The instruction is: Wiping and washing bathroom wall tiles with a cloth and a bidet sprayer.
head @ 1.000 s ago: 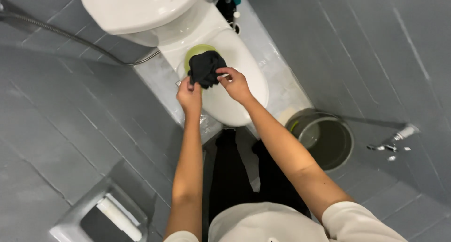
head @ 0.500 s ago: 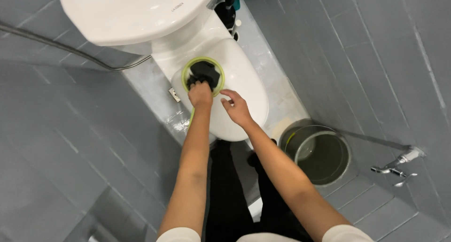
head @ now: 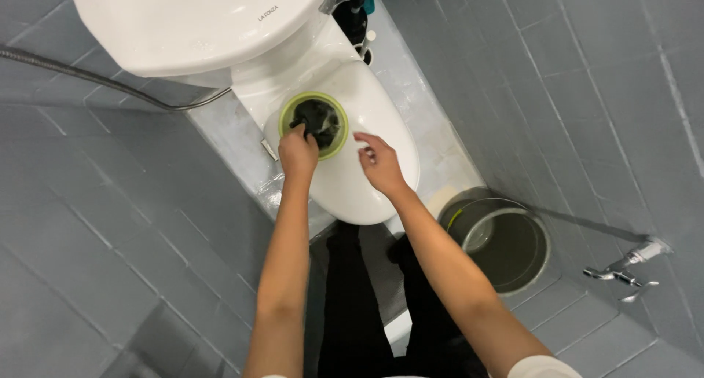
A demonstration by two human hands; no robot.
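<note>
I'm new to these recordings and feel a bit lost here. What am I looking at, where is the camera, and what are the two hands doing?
There is no machine here: a person works with bare hands, and the one camera sits on their head, looking straight down. That is why the arms reach up into the picture from the bottom edge.

Below them is a white toilet with its lid shut. On the lid stands a small round green bowl. The left hand presses a dark cloth into that bowl, gripping it. The right hand hovers open just beside the bowl, holding nothing.

Around this: the cistern at the top, a grey bucket on the tiled floor to the right, a metal tap on the wall beyond it, and a hose running off to the left.
</note>
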